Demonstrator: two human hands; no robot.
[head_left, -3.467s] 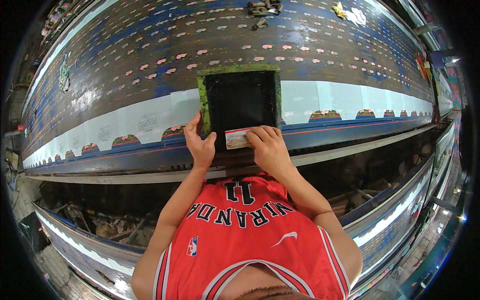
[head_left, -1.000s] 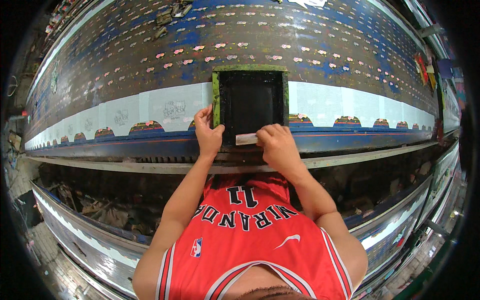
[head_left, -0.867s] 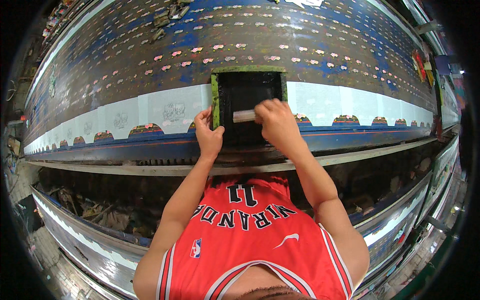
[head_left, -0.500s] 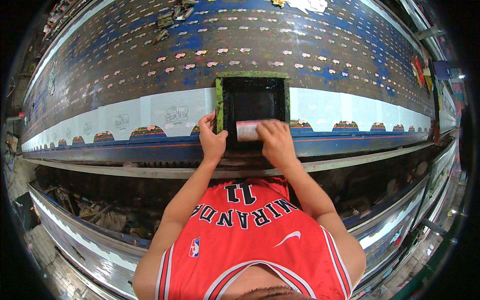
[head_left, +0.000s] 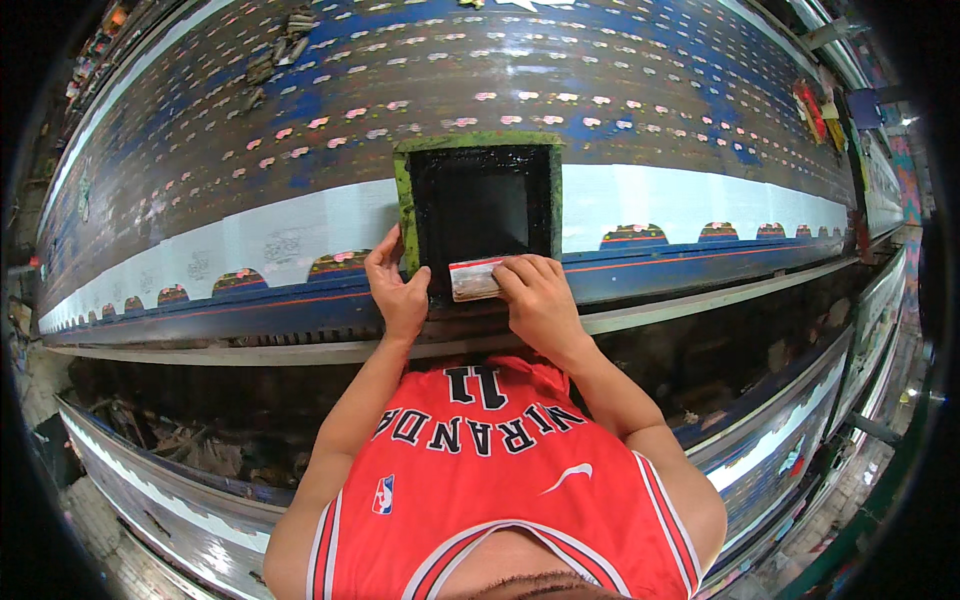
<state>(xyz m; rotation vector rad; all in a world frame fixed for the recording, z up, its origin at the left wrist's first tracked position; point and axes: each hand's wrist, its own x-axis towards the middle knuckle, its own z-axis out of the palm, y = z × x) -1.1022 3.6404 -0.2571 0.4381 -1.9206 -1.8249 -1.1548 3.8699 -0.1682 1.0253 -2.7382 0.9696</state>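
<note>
A small screen-printing frame (head_left: 478,140) with green-stained edges and a dark, inky mesh lies across a strip of pale cloth pieces (head_left: 690,205) on the long table. My left hand (head_left: 402,300) grips the frame's left side near its front corner, thumb on the inner side. In my right hand (head_left: 538,298) is a squeegee (head_left: 474,281), a short, flat, pale bar with a red stripe along its top. It rests at the near end of the frame, right of my left thumb. The squeegee's lower edge and the frame's near edge are partly hidden.
The dark blue table (head_left: 500,85) carries rows of small pink and white printed marks. A pale rail (head_left: 690,297) runs along its near edge. Dark bundled objects (head_left: 280,47) sit far left; red and yellow items (head_left: 815,112) lie far right. Another long table (head_left: 180,490) stands behind me.
My right hand has drawn the squeegee toward me, to the near end of the frame. My left hand keeps its grip on the frame. The view has shifted slightly.
</note>
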